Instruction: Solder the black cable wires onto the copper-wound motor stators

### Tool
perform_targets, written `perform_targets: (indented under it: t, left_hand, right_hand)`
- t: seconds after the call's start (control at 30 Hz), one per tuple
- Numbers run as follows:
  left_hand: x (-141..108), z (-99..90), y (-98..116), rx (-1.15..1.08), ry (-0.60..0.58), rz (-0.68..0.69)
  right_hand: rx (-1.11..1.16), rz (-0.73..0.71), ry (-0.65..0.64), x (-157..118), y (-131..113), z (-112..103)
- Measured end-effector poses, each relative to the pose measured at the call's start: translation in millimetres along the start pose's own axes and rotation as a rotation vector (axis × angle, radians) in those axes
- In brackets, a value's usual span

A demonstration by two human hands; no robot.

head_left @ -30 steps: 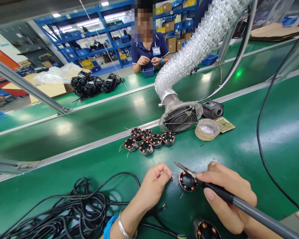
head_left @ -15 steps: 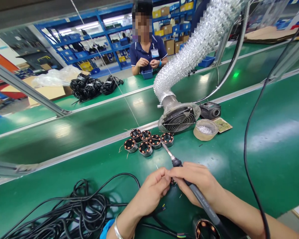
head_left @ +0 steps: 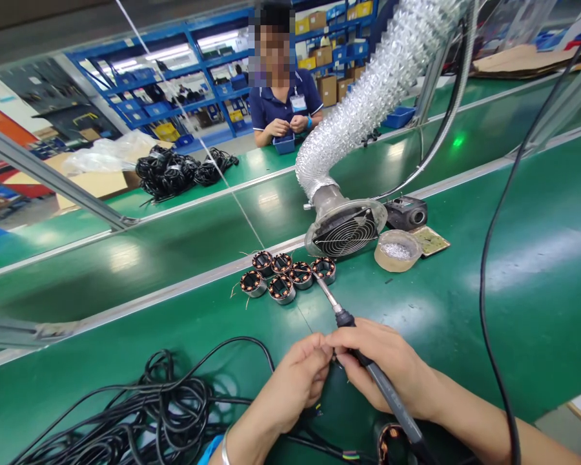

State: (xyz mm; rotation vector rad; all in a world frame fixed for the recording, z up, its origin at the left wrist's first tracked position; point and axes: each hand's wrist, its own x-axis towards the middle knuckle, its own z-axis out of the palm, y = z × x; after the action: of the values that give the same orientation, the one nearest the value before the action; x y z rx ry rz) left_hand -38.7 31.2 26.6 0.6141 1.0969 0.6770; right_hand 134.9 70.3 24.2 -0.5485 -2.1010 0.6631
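My right hand (head_left: 392,358) is closed around a soldering iron (head_left: 390,391), whose metal tip points away from me over the bench. My left hand (head_left: 297,378) is pinched shut, its fingertips meeting those of the right hand. A thin solder wire (head_left: 232,192) slants down from overhead to the left fingertips. Something small and dark sits below both hands, mostly covered. Beyond the iron's tip stand several motor stators (head_left: 281,289) with copper windings, some trailing loose wire ends. Another stator (head_left: 391,444) is partly hidden under my right forearm.
Coiled black cables (head_left: 159,407) lie at the left. A fume extractor (head_left: 346,232) with a silver duct stands behind the stators, beside a round tub (head_left: 397,250) of shiny bits and a sponge tray (head_left: 433,241). Across the line a co-worker (head_left: 285,106) handles something over a blue bin.
The view has shifted slightly. My left hand sits a little lower against the cables, and both hands keep their grip. The solder wire shows more plainly near my left fingers.
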Motion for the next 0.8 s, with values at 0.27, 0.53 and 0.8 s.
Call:
perform_targets:
  t: [0.27,0.53,0.8]
  left_hand:
    - [-1.2,9.6,-1.4,-0.074,0.07,0.025]
    - [2.4,16.9,-12.4,-0.038,0.239,0.106]
    - [4.4,21.5,-19.5,-0.013,0.285,0.15]
  right_hand:
    - [0.059,0.095,0.033,-6.8,4.6,-3.7]
    - [-0.049,0.112,0.127,-10.3,7.7,5.4]
    - [-0.146,0.035,0.145,-14.2,5.1,3.9]
